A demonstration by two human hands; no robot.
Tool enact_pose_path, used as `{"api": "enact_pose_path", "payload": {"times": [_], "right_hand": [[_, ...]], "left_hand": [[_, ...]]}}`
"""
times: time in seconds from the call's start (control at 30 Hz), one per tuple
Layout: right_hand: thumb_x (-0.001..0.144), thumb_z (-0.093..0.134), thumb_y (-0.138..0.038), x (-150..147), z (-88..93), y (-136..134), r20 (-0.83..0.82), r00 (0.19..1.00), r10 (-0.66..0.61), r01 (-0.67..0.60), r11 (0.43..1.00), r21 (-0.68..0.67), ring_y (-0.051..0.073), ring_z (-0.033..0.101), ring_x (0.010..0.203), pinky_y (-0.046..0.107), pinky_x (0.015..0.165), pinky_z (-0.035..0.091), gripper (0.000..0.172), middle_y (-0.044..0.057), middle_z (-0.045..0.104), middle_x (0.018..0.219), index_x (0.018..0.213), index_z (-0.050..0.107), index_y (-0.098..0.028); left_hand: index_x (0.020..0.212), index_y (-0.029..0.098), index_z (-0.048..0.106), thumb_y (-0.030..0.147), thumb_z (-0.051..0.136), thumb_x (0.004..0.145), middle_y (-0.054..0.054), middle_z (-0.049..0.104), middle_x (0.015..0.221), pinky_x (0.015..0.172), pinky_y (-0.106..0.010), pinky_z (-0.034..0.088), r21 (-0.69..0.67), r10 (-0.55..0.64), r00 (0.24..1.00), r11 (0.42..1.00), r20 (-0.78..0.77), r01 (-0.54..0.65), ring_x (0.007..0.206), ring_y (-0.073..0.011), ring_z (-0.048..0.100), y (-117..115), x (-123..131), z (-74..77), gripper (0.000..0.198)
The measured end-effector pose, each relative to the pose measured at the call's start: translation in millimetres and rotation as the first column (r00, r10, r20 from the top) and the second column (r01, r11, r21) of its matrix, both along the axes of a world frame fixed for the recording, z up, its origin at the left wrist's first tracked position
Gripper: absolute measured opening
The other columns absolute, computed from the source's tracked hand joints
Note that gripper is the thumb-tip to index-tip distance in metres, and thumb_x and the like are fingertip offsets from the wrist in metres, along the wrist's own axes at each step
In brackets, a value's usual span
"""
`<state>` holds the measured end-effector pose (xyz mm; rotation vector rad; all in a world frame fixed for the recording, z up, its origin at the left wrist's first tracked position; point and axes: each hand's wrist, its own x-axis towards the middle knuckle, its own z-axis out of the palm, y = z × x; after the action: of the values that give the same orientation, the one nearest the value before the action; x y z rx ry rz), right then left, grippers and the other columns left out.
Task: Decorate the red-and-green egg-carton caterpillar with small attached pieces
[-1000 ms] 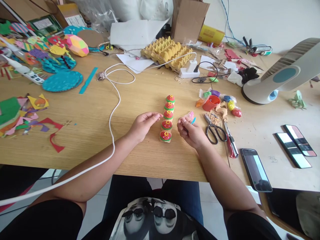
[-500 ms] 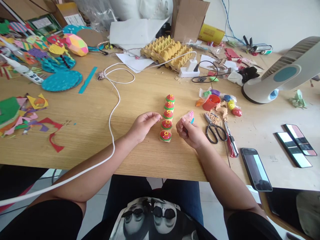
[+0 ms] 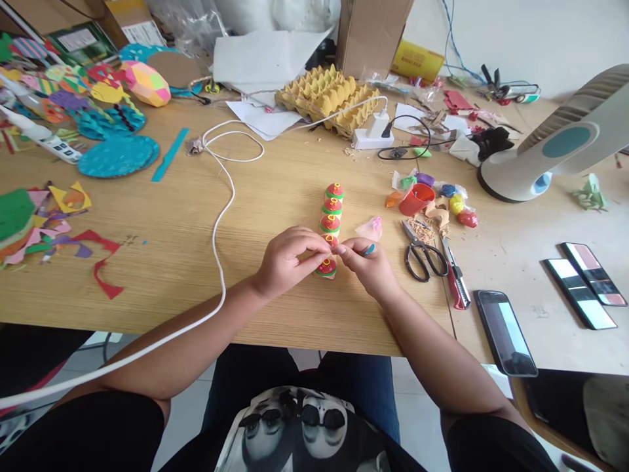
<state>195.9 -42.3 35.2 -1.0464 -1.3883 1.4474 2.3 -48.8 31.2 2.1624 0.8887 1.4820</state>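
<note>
A row of several egg-carton cups [image 3: 330, 223], painted red and green with small yellow loops on top, runs away from me on the wooden table. My left hand [image 3: 293, 259] is pinched over the near end of the row; whatever its fingertips hold is too small to make out. Fingertip to fingertip with it, my right hand [image 3: 366, 265] is closed, and a small teal-ended tool [image 3: 369, 249] pokes out of its grip. The two hands partly cover the nearer cups. Just beyond the right hand lies a pink lump in clear plastic [image 3: 372, 227].
Right of my hands lie black scissors [image 3: 423, 255], a red cutter knife [image 3: 457, 278], a phone [image 3: 505, 333] and a red cup [image 3: 417, 198] among wrapped clay lumps. A white cable [image 3: 220, 229] crosses my left forearm. Egg trays [image 3: 327, 98] and a white fan [image 3: 555, 144] stand farther back.
Both hands have moved inward and now meet over the near cups. The right hand has come away from the pink wrapped lump, which stays on the table.
</note>
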Motion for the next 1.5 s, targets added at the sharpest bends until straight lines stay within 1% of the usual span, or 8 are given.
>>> {"api": "enact_pose_path", "payload": {"times": [0.27, 0.73, 0.87, 1.03, 1.17, 1.3, 1.4, 1.5], "right_hand": [[0.077, 0.077, -0.06, -6, 2.6, -7, 0.06, 0.997, -0.054, 0.048, 0.994, 0.103, 0.011, 0.048, 0.058, 0.027, 0.058, 0.043, 0.045, -0.001, 0.057, 0.06, 0.067, 0.066, -0.018], [0.077, 0.076, -0.061, -8, 1.4, -10, 0.037, 0.999, -0.027, 0.023, 0.995, 0.101, 0.011, 0.051, 0.06, 0.027, 0.059, 0.045, 0.046, 0.0, 0.06, 0.062, 0.066, 0.064, -0.018], [0.078, 0.078, -0.054, -8, -1.1, -9, -0.024, 0.999, -0.039, 0.04, 0.999, 0.026, 0.009, 0.046, 0.058, 0.025, 0.058, 0.041, 0.04, -0.002, 0.056, 0.061, 0.07, 0.066, -0.018], [0.079, 0.076, -0.05, -5, -2.4, -2, -0.223, 0.969, -0.106, 0.057, 0.975, -0.215, 0.007, 0.034, 0.052, 0.023, 0.047, 0.025, 0.034, -0.003, 0.056, 0.066, 0.078, 0.063, -0.019], [0.071, 0.071, -0.028, 0, 3.7, 3, -0.378, 0.917, -0.123, -0.027, 0.93, -0.367, 0.007, 0.033, 0.052, 0.022, 0.045, 0.019, 0.016, -0.001, 0.061, 0.072, 0.08, 0.059, -0.02], [0.059, 0.059, -0.015, 3, 5.5, 4, -0.423, 0.901, -0.097, -0.09, 0.911, -0.402, 0.008, 0.034, 0.053, 0.022, 0.046, 0.016, 0.014, -0.001, 0.057, 0.068, 0.073, 0.058, -0.019], [0.064, 0.058, -0.018, 3, 4.6, 2, -0.407, 0.913, -0.039, -0.14, 0.905, -0.402, 0.008, 0.031, 0.052, 0.023, 0.046, 0.015, 0.011, -0.001, 0.052, 0.066, 0.075, 0.061, -0.018], [0.075, 0.063, -0.033, 1, 5.1, -1, -0.394, 0.919, 0.025, -0.191, 0.902, -0.388, 0.008, 0.029, 0.052, 0.024, 0.046, 0.014, 0.016, -0.002, 0.045, 0.065, 0.08, 0.064, -0.017]], "left_hand": [[0.091, 0.021, 0.069, 0.014, 0.074, 0.087, -0.001, 0.078, 0.088, 0.079, -0.03, 0.056, 0.145, 0.055, 0.996, 0.988, -0.063, -0.045, 0.084, -0.0145, 0.072, -1, 1, 0.7, 0.01], [0.087, 0.022, 0.068, 0.012, 0.075, 0.085, 0.0, 0.079, 0.09, 0.076, -0.029, 0.056, 0.269, 0.053, 0.992, 0.963, -0.117, -0.019, 0.082, -0.0136, 0.07, -4, -2, 5.1, 0.012], [0.087, 0.022, 0.068, 0.012, 0.075, 0.084, -0.001, 0.079, 0.088, 0.077, -0.029, 0.056, 0.271, 0.05, 0.993, 0.962, -0.109, -0.019, 0.081, -0.0141, 0.07, -4, -2, 5.2, 0.013], [0.085, 0.024, 0.068, 0.017, 0.073, 0.086, 0.0, 0.079, 0.087, 0.076, -0.03, 0.057, 0.183, 0.076, 0.995, 0.981, -0.062, -0.063, 0.083, -0.0149, 0.073, -4, -2, 5.5, 0.009], [0.084, 0.024, 0.069, 0.02, 0.072, 0.088, -0.001, 0.079, 0.085, 0.077, -0.032, 0.058, 0.138, 0.1, 0.993, 0.986, -0.064, -0.09, 0.084, -0.0157, 0.074, -4, -2, 4.7, 0.007], [0.083, 0.023, 0.069, 0.022, 0.071, 0.089, -0.001, 0.079, 0.085, 0.077, -0.033, 0.058, 0.117, 0.099, 0.992, 0.989, -0.072, -0.09, 0.083, -0.016, 0.074, -5, -2, 4.7, 0.007], [0.084, 0.023, 0.069, 0.02, 0.072, 0.088, -0.001, 0.079, 0.086, 0.077, -0.032, 0.058, 0.136, 0.08, 0.995, 0.988, -0.063, -0.071, 0.083, -0.0155, 0.073, -5, -2, 5.1, 0.006], [0.087, 0.023, 0.069, 0.016, 0.074, 0.086, -0.001, 0.079, 0.087, 0.078, -0.031, 0.058, 0.162, 0.057, 0.997, 0.986, -0.047, -0.048, 0.083, -0.0149, 0.073, -4, -1, 4.9, 0.009]]}}
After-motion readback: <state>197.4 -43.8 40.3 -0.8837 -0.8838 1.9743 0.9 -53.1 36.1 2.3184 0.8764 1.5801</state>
